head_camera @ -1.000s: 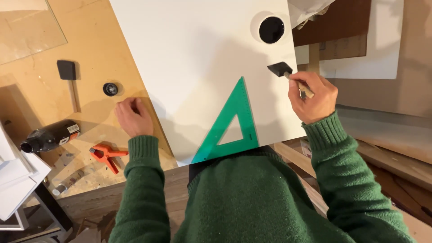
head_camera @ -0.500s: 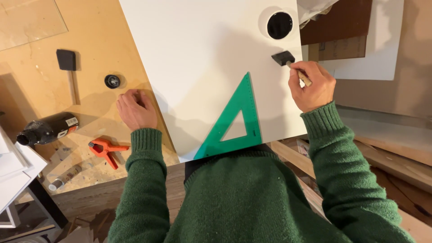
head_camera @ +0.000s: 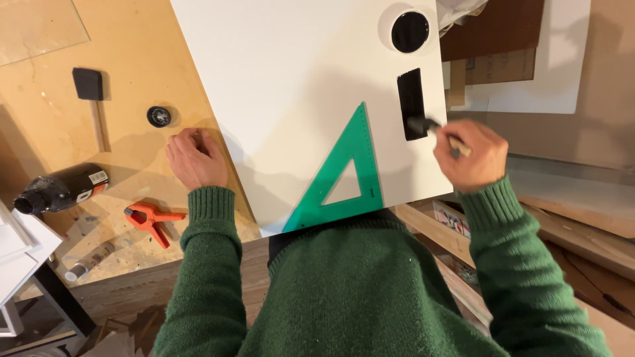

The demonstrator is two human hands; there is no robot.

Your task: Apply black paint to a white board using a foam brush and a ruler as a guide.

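Your plywood worktop (head_camera: pixel 126 59) spreads across the left of the scene, and a big white board (head_camera: pixel 284 86) lies on it, tilted, with its near edge against your green sweater. On the board's near part a green see-through set square (head_camera: pixel 344 175) lies flat, its point aimed at the far side. Right of it runs a fresh black painted bar (head_camera: pixel 411 102), and beyond that, at the far right corner of the board, sits a round cup of black paint (head_camera: pixel 410 31).

Your right hand (head_camera: pixel 473 155) is curled in a closed grip around the wooden handle of a small foam brush (head_camera: pixel 430 127), whose dark tip touches the near end of the black bar. Your left hand (head_camera: pixel 195 158) rests on the worktop just beside the board's left edge, fingers folded under and holding nothing.

Further left lie a dark bottle (head_camera: pixel 59 188) on its side, an orange spring clamp (head_camera: pixel 151 219), a second foam brush (head_camera: pixel 89 92) and a small black cap (head_camera: pixel 159 116).
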